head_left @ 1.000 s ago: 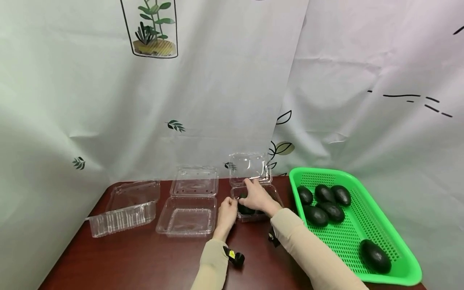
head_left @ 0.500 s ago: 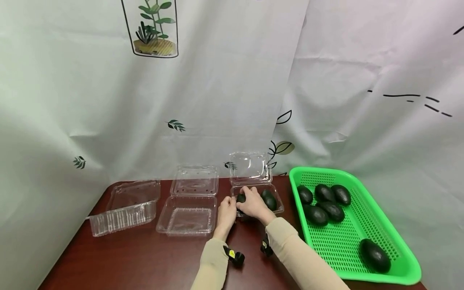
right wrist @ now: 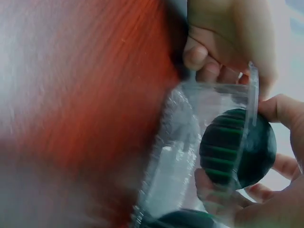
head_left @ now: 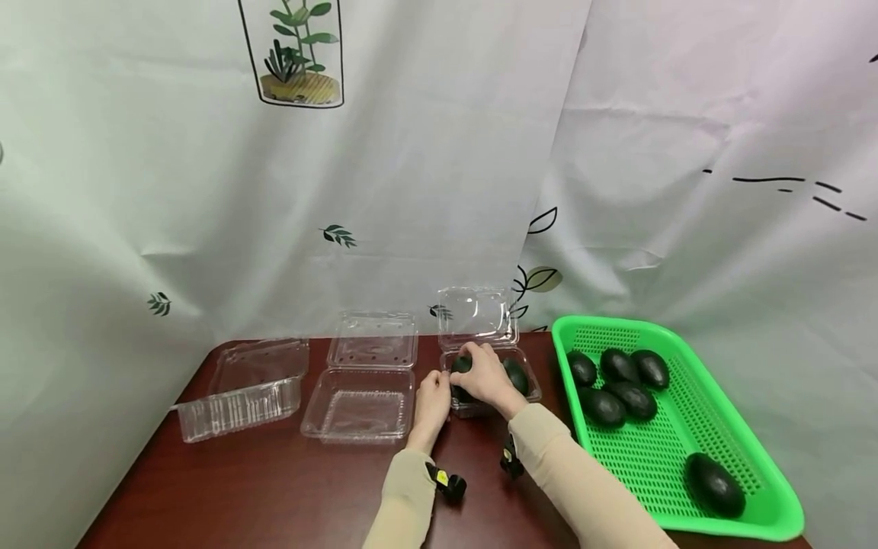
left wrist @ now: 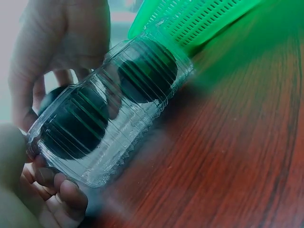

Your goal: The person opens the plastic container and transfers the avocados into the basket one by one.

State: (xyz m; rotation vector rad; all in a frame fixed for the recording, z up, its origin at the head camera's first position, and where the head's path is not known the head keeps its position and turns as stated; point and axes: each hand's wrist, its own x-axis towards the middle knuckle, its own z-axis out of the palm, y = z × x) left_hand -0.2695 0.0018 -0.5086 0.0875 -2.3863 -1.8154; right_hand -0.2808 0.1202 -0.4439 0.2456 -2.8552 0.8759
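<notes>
Right hand (head_left: 483, 375) now farther back, fingers around avocado (head_left: 460, 365) in clamshell (head_left: 528, 396); left hand (head_left: 431, 398) gripping its corner; no legible writing.

No words, numbers, labels or brand names can be read anywhere; the white curtain (head_left: 439, 152) behind the table carries only drawn leaves, a potted plant sketch and a few black strokes, and the small yellow tag on the left wrist strap (head_left: 446, 482) is too tiny to make out.
</notes>
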